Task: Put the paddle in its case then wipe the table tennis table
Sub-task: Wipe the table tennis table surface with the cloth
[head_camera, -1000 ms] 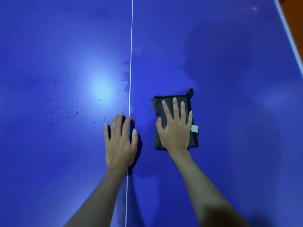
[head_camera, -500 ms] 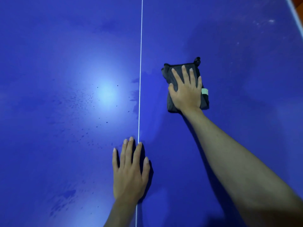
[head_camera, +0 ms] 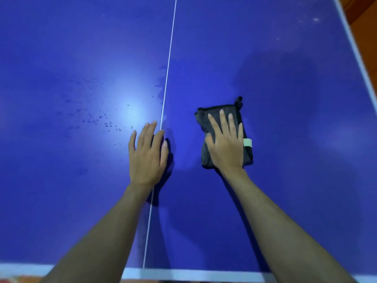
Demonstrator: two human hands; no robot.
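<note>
Fingers (head_camera: 224, 123): right hand (head_camera: 226, 148) lay flat, fingers straight and spread, pressing the dark cloth (head_camera: 222, 135).
Left hand (head_camera: 148, 156): flat, fingers straight, on the blue surface (head_camera: 285, 99).
Droplets (head_camera: 110, 123): just left of the left fingertips.
White line (head_camera: 168, 58): ran under them.

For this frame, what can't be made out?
- Head view: the middle of the cloth is covered by the right hand.
- The pale tag is too small to read.
- The paddle and case are out of frame.
- The table runs past the edges.
</note>
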